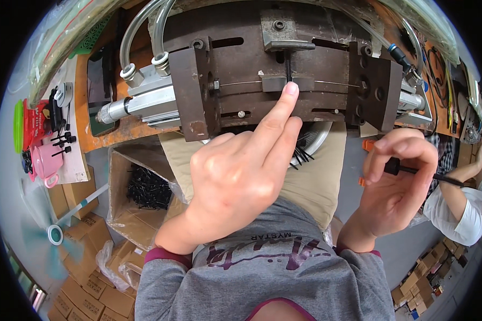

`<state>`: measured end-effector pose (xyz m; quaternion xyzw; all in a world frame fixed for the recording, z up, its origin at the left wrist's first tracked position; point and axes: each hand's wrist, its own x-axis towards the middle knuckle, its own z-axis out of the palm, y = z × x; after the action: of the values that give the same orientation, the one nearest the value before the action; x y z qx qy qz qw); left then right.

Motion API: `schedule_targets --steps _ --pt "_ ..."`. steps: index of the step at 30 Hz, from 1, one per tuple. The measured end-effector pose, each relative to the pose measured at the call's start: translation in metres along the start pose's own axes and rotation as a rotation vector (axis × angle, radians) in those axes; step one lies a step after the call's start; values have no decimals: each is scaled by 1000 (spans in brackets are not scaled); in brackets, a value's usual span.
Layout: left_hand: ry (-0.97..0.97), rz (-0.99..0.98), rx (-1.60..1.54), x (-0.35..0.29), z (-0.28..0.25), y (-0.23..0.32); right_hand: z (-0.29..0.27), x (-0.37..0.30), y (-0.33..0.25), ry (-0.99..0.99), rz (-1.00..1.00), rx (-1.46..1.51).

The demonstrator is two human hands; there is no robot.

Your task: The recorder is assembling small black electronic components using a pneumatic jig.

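My left hand (241, 166) reaches over a dark metal fixture (235, 60) with its index finger stretched out and the middle finger beside it. That index fingertip touches the lower end of a thin black rod (288, 67), which lies across a small metal block (273, 83) in the fixture's middle. The left thumb is hidden. Off to the right, my right hand (396, 184) is raised, palm up, with its fingers curled around a black thick-headed pin (412, 169). The pin's thin shaft sticks out to the right.
Silver air cylinders (152, 102) with clear hoses flank the fixture. Several black pins lie in a round white container (318, 140) on my lap. A carton (139, 214) of black pins stands left, near a fan (54, 234) and a pink cup (45, 160). A person (460, 208) sits at right.
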<state>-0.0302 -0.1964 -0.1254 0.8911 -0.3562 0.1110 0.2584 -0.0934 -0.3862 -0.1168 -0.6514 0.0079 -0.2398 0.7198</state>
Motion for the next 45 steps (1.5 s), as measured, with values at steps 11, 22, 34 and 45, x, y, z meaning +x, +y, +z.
schedule_targets --steps 11,22,34,45 --pt "-4 -17 -38 1 -1 1 -8 -5 1 -133 153 287" --pt "-250 25 -206 -21 -24 -6 -2 -12 3 129 -77 -434" --pt "119 227 -398 -29 -1 -3 14 -18 13 -170 492 198" --pt "42 24 -342 -27 -10 -6 -27 -27 60 -290 405 -534"
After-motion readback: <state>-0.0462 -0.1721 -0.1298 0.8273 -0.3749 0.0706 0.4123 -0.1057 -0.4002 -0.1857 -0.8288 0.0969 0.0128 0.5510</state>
